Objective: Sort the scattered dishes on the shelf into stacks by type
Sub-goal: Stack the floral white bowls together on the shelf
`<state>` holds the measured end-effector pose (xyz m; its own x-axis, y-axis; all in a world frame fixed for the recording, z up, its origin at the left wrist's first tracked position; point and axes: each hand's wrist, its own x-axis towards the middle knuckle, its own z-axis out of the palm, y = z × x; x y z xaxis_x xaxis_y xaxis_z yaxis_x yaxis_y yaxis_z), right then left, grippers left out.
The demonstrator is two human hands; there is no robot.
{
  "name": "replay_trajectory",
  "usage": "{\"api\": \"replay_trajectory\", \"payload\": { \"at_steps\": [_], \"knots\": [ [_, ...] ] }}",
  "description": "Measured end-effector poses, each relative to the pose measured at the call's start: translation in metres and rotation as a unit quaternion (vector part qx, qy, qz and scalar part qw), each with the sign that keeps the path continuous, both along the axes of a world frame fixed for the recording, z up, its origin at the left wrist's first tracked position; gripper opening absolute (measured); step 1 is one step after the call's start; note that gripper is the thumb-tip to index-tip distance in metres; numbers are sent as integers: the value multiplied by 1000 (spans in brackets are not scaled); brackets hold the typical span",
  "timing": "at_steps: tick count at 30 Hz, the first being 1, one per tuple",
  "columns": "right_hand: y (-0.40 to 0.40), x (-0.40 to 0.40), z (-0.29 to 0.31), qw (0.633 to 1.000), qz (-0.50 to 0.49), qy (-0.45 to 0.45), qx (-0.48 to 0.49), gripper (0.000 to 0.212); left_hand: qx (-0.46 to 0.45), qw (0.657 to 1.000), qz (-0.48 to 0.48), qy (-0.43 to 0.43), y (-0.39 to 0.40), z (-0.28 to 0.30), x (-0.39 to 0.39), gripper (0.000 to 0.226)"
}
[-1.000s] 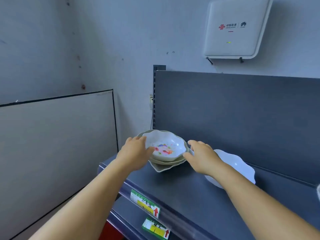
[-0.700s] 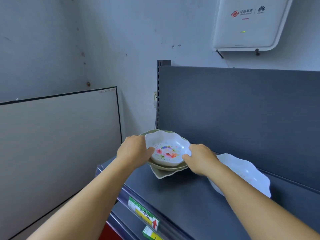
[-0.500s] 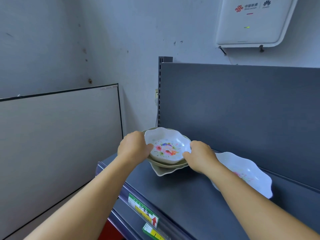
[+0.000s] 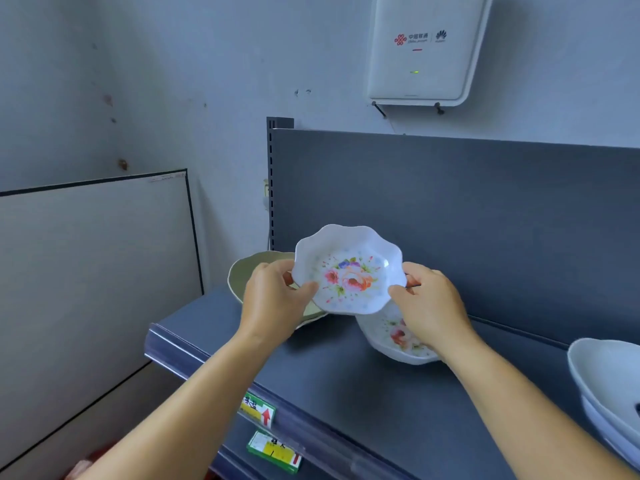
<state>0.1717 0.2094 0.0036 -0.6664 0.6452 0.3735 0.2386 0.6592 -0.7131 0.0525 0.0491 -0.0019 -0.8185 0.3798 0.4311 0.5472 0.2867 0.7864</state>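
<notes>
Soft, even daylight is filling the scene, giving everything a cool bluish cast. The white floral dish [image 4: 349, 270] is catching the most light and is reading crisp, without glare. Below the dish, faint shadows are falling on the dark shelf [image 4: 346, 379]. Above the dish, the wall box [image 4: 424, 50] is leaning and bowing from wide-angle distortion. Left of the dish, the panel [image 4: 97, 258] is bending too. The price labels [image 4: 258, 412] under the dish are smearing with blur.

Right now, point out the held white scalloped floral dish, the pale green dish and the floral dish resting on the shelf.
Held white scalloped floral dish [image 4: 349, 271], head view: painted centre.
Pale green dish [image 4: 249, 271], head view: inner wall.
Floral dish resting on the shelf [image 4: 391, 336], head view: patterned inside.
</notes>
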Motion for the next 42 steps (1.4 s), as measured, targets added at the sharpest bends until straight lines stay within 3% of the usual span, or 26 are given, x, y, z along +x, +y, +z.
{"api": "replay_trajectory", "payload": {
  "at_steps": [6, 12, 17, 23, 32, 37, 42],
  "knots": [
    [25, 42, -7, 997, -70, -22, -16, 36, -38, 996, -48, -64, 37, -13, 31, 30],
    [44, 50, -27, 990, -117, -68, -33, 29, -68, 990, -66, -109, 65, -31, 41, 17],
    [52, 51, -38, 986, -126, -99, -33, 31, -105, 985, -51, -125, 76, -42, 39, 30],
    [53, 53, -44, 986, -117, -111, -52, 21, -128, 983, -51, -119, 82, -51, 35, 19],
    [42, 63, -38, 984, -100, -116, -96, 37, -179, 979, -62, -77, 70, -41, 40, 32],
    [37, 72, -36, 980, -117, -112, -115, 39, -192, 975, -88, -73, 60, -39, 42, 26],
    [28, 82, -36, 976, -115, -144, -113, 38, -202, 972, -88, -77, 52, -40, 47, 37]
  ]
}}
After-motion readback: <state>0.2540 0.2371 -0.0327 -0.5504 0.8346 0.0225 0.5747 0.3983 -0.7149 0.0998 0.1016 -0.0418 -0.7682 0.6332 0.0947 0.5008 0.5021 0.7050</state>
